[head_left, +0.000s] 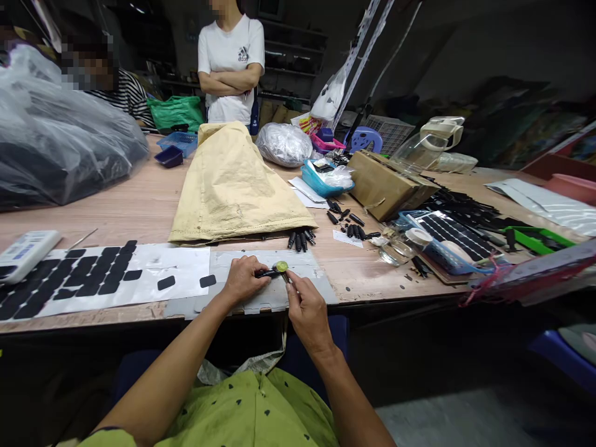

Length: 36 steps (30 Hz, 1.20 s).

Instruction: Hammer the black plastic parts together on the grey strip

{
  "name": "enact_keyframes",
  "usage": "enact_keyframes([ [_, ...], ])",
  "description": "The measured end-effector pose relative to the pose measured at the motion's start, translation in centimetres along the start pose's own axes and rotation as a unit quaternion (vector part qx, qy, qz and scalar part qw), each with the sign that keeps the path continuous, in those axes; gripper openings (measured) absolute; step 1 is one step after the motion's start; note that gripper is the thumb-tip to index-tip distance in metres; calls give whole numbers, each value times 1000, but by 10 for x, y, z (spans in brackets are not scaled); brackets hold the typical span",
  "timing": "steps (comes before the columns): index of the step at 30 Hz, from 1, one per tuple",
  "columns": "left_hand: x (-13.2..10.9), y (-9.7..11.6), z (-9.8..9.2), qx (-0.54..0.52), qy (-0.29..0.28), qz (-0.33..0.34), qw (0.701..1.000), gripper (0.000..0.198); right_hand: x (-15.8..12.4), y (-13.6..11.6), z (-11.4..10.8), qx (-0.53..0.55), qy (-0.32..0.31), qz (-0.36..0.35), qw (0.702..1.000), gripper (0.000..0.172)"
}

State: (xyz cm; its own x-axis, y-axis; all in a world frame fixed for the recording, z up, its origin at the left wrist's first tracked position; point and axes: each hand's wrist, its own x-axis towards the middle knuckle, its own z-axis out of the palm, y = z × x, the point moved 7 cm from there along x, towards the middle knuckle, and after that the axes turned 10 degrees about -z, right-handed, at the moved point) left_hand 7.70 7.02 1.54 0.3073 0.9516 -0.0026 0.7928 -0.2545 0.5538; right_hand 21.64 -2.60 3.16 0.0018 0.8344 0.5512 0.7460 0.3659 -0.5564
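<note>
Head camera shows one short black rod (264,272) with a round yellow-green cap (282,266), pinched in the fingertips of the left hand (242,280), just in front of the tan sack (233,180). The right hand (305,307) has its fingertips pressed together at the cap's edge; what they hold is too small to tell. In front of the sack and to its left, two loose black oval pads (166,283) lie on glossy white backing paper (186,267).

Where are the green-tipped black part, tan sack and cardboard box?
green-tipped black part (282,266): head view, its green tip.
tan sack (233,180): head view, middle of its front.
cardboard box (379,186): head view, its near side.
</note>
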Motion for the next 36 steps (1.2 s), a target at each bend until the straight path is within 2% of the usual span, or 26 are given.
enact_keyframes([
  [5, -1, 0, 0, -10, 2, 5, 1000, 20, -1, -1, 8, -7, -38, 13, 999, 37],
  [8, -1, -1, 1, -14, 5, -2, 1000, 21, 3, 12, -4, -21, -13, 34, 999, 35],
  [10, 0, -1, 1, -15, 8, -3, 1000, 21, 10, 29, -19, -71, 11, 69, 995, 34],
  [12, 0, -1, 0, -17, 10, -3, 1000, 21, 18, 53, -37, -160, 15, 138, 977, 33],
  [15, -1, 0, 0, -16, 6, -2, 1000, 19, 28, 89, -56, -290, -25, 232, 928, 34],
  [16, -1, 1, 0, -16, 4, -3, 1000, 19, 31, 99, -59, -320, -46, 256, 911, 34],
  [18, -2, 1, -1, -18, 1, -5, 1000, 18, 37, 114, -61, -335, -54, 274, 900, 34],
  [22, -3, 2, -1, -22, -7, -3, 1000, 17, 42, 127, -55, -348, -49, 279, 894, 36],
  [28, -8, 6, -1, -36, -45, 35, 998, 17, 42, 126, -48, -372, -28, 260, 891, 36],
  [36, -47, 5, -3, -57, -124, 115, 984, 19, 41, 127, -48, -386, -21, 246, 889, 35],
])
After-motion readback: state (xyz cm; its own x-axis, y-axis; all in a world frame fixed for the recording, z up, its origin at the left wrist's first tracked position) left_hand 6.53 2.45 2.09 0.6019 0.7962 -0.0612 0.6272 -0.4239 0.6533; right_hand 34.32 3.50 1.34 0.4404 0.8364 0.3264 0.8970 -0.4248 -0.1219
